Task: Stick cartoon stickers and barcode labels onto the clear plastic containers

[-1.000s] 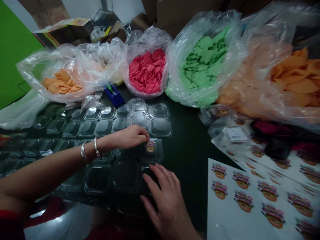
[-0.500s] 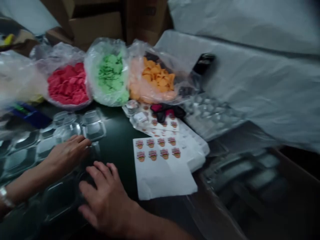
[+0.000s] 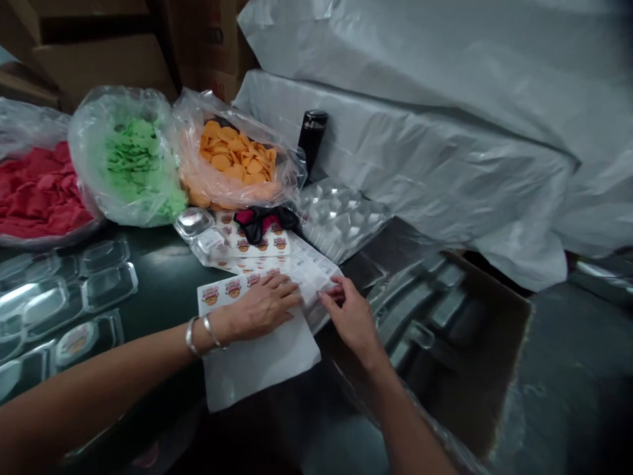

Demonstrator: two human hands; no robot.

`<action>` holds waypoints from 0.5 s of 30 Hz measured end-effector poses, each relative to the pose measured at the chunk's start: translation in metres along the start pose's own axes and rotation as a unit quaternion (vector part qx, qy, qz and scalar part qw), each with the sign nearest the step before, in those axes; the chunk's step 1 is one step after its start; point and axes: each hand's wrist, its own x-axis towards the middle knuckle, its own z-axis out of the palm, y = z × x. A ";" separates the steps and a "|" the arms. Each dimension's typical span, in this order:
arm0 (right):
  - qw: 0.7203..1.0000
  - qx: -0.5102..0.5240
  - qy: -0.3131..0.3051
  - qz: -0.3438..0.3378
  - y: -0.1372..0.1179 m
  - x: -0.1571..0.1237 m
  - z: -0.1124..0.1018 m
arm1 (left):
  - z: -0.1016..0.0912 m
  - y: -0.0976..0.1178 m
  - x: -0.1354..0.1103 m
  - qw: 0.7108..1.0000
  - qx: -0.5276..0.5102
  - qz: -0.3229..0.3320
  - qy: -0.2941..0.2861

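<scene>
The left hand (image 3: 264,306) lies palm down, fingers extended, on the printed sheet (image 3: 260,371), which lies on the desk (image 3: 161,277). The right hand (image 3: 352,315), fingers curled narrow, is at the paper stack's (image 3: 307,265) edge; whether it grips paper cannot be determined.

Apparently a packing workshop; cardboard boxes (image 3: 103,69), bags of coloured pieces (image 3: 86,145), clear containers (image 3: 109,287), sticker sheets (image 3: 262,363)

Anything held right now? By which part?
Left hand lies over the sticker sheet, no hold visible. Right hand is at the edge of the paper stack; grip can't be told.
</scene>
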 end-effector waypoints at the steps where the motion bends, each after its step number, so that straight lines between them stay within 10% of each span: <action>1: 1.000 -0.006 -0.006 0.007 -0.001 0.004 -0.002 | 0.001 -0.005 -0.006 1.000 0.001 -0.003 0.002; 6: 0.999 -0.025 0.022 0.000 0.007 0.023 -0.018 | -0.003 -0.020 -0.034 0.997 -0.036 -0.022 0.059; 15: 0.909 0.244 -0.269 0.205 -0.018 0.045 -0.027 | 0.013 -0.008 0.011 0.956 -0.229 -0.155 0.098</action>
